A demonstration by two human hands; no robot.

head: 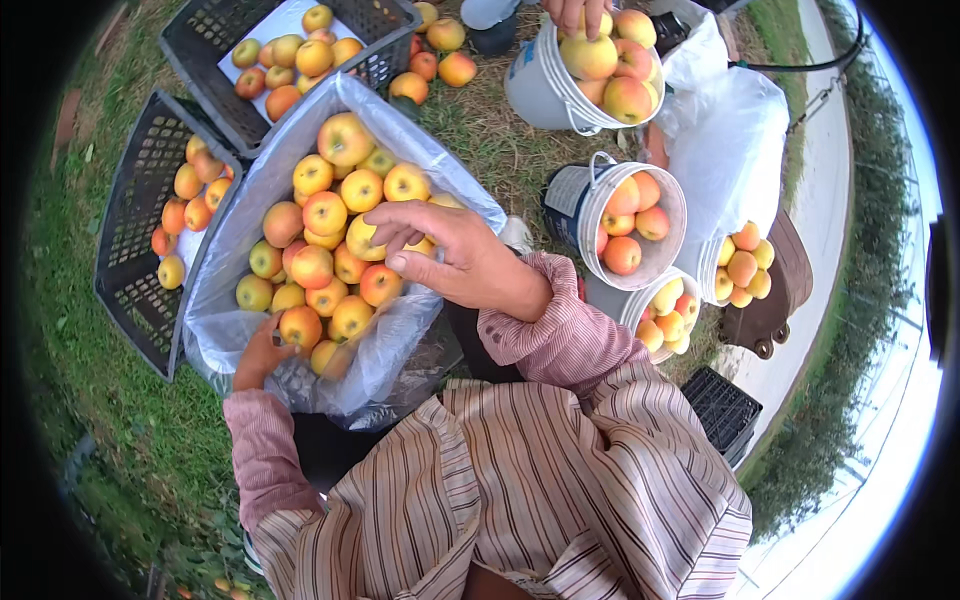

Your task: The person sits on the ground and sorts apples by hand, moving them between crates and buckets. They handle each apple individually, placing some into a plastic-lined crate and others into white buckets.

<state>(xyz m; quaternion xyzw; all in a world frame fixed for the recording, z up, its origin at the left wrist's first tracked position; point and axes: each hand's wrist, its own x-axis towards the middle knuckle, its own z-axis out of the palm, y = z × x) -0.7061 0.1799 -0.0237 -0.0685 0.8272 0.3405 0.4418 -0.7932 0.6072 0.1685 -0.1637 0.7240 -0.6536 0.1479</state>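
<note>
Before me stands a crate lined with clear plastic film [214, 300], filled with yellow and red-blushed apples [325, 213]. At its near left side, my left hand [261, 354] is against an orange-red apple [301, 328], thumb and finger apart at its edge; whether it grips the fruit is unclear. My right hand [461, 251] is over the right side of the pile. Its fingers are spread and slightly curled above a yellow apple [363, 238], which they partly hide. I see nothing held in that hand.
Black plastic crates [124, 247] with apples stand left and beyond. Loose apples [446, 34] lie on the grass. To the right are a white bucket [534, 86], a blue bucket [564, 196] and smaller pails of apples. Another person's hand [577, 13] touches fruit in the white bucket.
</note>
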